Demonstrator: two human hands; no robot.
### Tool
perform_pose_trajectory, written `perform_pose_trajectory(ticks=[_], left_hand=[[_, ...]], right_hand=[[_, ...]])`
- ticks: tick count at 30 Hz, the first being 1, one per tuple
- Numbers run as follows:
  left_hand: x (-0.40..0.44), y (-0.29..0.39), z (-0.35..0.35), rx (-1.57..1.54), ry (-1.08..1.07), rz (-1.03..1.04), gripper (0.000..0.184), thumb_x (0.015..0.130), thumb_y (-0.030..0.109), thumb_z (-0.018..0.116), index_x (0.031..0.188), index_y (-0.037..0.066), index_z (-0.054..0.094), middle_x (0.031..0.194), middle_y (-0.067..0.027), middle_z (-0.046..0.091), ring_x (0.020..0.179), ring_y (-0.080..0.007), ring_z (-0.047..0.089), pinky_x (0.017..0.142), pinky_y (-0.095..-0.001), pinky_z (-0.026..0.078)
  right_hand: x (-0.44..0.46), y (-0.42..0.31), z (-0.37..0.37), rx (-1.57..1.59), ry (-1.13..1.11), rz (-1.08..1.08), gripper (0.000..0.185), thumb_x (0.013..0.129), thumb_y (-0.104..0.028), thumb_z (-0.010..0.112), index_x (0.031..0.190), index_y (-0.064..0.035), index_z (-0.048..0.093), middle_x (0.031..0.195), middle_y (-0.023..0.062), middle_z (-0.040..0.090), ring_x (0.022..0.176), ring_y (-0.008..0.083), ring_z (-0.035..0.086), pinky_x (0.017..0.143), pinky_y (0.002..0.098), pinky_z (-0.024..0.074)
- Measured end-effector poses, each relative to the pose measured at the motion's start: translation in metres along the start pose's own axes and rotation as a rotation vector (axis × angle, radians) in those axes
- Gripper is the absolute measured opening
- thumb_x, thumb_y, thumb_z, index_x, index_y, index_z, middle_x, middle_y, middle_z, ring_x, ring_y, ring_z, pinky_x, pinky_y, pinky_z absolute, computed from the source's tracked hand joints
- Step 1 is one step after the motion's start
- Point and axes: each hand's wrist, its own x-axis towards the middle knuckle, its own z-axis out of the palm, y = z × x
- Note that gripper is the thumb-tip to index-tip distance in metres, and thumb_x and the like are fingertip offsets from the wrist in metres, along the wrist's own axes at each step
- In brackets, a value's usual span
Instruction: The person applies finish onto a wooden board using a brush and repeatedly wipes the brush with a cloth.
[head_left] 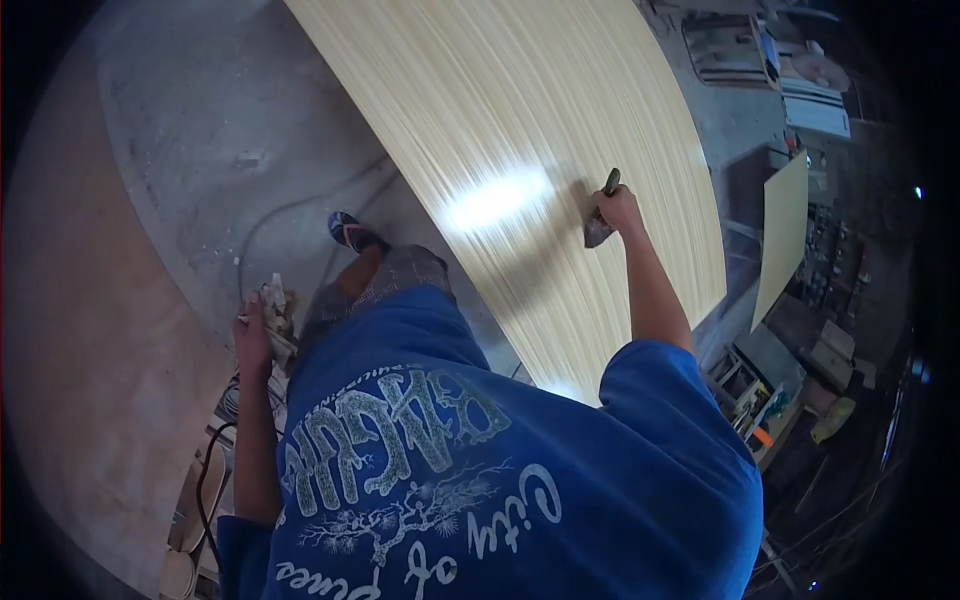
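A wide wood-grained panel (520,110) stretches from the top of the view down to the centre, with a bright glare on its surface. My right hand (617,208) grips a dark-handled brush (598,233) by its handle, its dark end at the panel surface. At the left, my left hand (253,325) is closed round a small pale item, too small to name, beside a crumpled light cloth (279,312). Whether the fingers also hold the cloth is unclear.
Below the panel lies the grey floor (200,130) with a dark cable. A brown board (90,350) fills the far left. At the right stand a pale upright sheet (782,240), a box of tools (765,405) and shelves with small items.
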Motion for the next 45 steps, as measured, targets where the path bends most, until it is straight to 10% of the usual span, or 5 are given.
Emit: perform_pose_trajectory(ticks=[10,40,45], left_hand=[[0.079,0.035,-0.044,-0.108,-0.081,-0.039,0.046,0.100,0.041,0.055,0.107,-0.003,0.066,0.096,-0.0084,0.069,0.085,-0.0144,0.062,0.077,-0.0302,0.049],[0.343,0.312,-0.077,-0.126,0.029,-0.289,0.040,0.102,0.034,0.054,0.111,-0.003,0.066,0.096,-0.0085,0.070,0.088,-0.0140,0.063,0.079,-0.0295,0.050],[0.362,0.316,-0.086,-0.225,-0.042,-0.281,0.041,0.102,0.036,0.055,0.113,-0.002,0.065,0.100,-0.0078,0.070,0.090,-0.0137,0.064,0.080,-0.0306,0.051]], right_hand=[[0.094,-0.207,-0.021,0.041,0.071,-0.099,0.040,0.083,-0.029,0.061,0.089,0.0095,0.066,0.070,0.0213,0.069,0.054,0.0271,0.070,0.050,0.0381,0.0558],[0.463,-0.794,-0.067,0.211,0.033,-0.374,0.028,0.083,-0.021,0.064,0.079,0.0067,0.062,0.063,0.0144,0.064,0.046,0.0217,0.063,0.040,0.0352,0.0469],[0.475,-0.877,-0.089,0.686,-0.133,-0.486,0.018,0.087,-0.014,0.060,0.079,0.0027,0.060,0.066,0.0133,0.061,0.048,0.0213,0.060,0.041,0.0328,0.0459]])
